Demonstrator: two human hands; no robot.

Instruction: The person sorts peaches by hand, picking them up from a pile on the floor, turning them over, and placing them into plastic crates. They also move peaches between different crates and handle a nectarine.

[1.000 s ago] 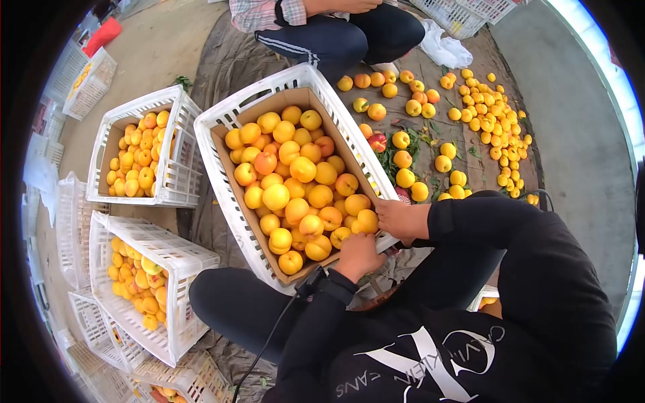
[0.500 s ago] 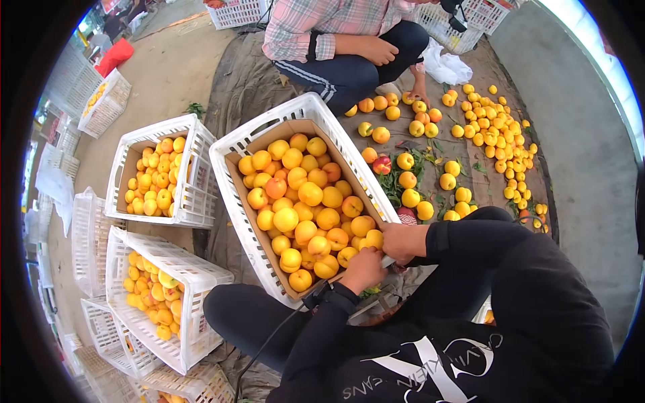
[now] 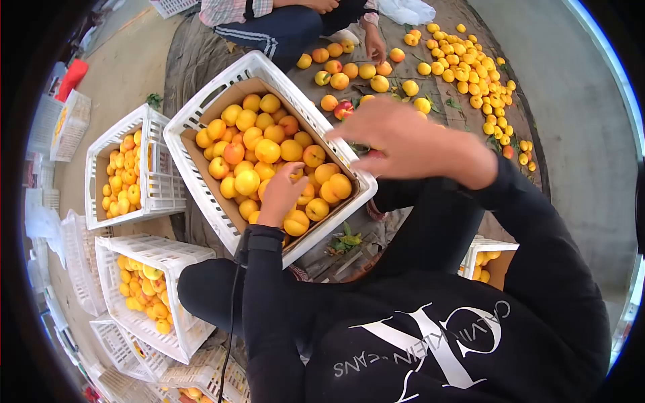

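Yellow peaches fill a cardboard-lined white plastic crate that stands tilted in front of me. My left hand is over the near part of the crate, its parted fingertips bent down among the top peaches. Above the crate's right rim is my right hand, blurred by motion. Its thumb and fingers are spread, with no fruit showing between them. Some loose peaches and a red nectarine-like fruit on the ground lie just beyond this hand, which partly hides that area.
Two more white crates of peaches stand to the left, among stacked crates. A large spread of peaches covers the dark ground sheet at upper right. Opposite me squats a person, one hand near the fruit. Another crate is by my right leg.
Both hands have come apart from the crate's near right corner. The left has moved in over the peaches, the right up above the rim. The view has shifted, too.
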